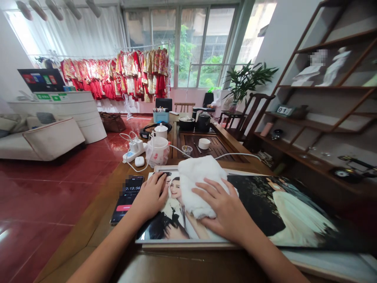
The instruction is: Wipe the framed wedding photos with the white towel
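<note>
Table [91, 239] is brown wood, with a dark gown photo [285, 212] lying to the right of a couple photo [173, 216]. Folded white cloth [202, 173] sits on the couple photo, over toward the gown side. Right hand [225, 208] has its fingers spread flat on the cloth, not clenched. Left hand [151, 194] is loose too, resting on the couple photo's left edge, phone [128, 200] just beside it.
</note>
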`<state>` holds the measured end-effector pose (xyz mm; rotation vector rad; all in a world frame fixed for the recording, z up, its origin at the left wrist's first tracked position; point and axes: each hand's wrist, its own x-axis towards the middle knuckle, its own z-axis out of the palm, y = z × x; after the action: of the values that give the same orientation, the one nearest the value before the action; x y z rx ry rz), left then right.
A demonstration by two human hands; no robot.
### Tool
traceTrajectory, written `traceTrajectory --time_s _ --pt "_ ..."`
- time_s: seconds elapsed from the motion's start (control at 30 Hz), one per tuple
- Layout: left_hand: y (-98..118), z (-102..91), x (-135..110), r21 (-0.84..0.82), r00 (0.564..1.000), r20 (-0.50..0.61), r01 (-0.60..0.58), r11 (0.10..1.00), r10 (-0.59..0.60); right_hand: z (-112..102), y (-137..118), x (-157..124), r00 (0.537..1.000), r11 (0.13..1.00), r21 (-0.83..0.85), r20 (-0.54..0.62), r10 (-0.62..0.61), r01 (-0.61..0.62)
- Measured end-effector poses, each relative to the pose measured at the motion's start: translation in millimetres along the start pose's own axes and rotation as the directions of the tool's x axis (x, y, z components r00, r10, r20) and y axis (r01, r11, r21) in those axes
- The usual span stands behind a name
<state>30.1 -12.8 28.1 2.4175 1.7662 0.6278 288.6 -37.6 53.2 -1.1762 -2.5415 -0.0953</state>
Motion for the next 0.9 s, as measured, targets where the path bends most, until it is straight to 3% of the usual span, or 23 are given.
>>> traceTrajectory --time_s 0.3,0.63,0.9 --pt "-1.4 0.6 0.2 0.001 1.000 -0.001 -0.015 1.000 0.015 -0.3 -11.0 -2.9 0.984 0.984 0.048 0.051 -0.171 0.169" --pt "-1.0 0.6 -0.8 -0.008 1.000 -0.001 0.009 1.000 -0.009 0.1 -1.5 -0.3 0.999 0.998 -0.049 -0.025 0.026 -0.028" --pt "-0.7 1.1 -0.7 -0.007 1.000 -0.014 0.011 1.000 -0.011 2.0 -9.7 -2.8 0.998 0.998 -0.034 0.007 -0.057 0.057"
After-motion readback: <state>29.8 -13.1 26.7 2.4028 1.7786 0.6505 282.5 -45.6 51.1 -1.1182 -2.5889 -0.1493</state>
